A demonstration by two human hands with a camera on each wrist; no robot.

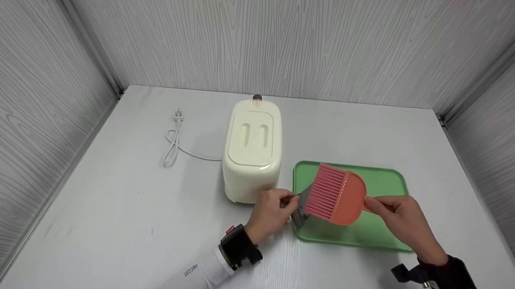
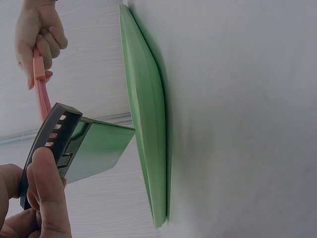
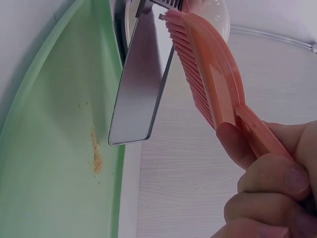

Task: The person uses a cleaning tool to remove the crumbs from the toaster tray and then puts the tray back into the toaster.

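My left hand (image 1: pixel 271 212) pinches the dark slotted end of a toaster crumb tray (image 3: pixel 138 89), a flat shiny metal plate tilted down over the green tray (image 1: pixel 389 181). In my right hand (image 1: pixel 405 218) is the handle of an orange brush (image 1: pixel 353 199) with pink bristles. Its bristles overlap the crumb tray in the head view and come right up to its slotted end in the right wrist view. Light brown crumbs (image 3: pixel 96 156) lie on the green tray below.
A cream toaster (image 1: pixel 251 180) with a closed lid stands just left of the green tray. Its white cord and plug (image 1: pixel 178 116) lie bundled on the table farther left. Grey wood-grain panels (image 1: pixel 264 37) enclose the table's back and sides.
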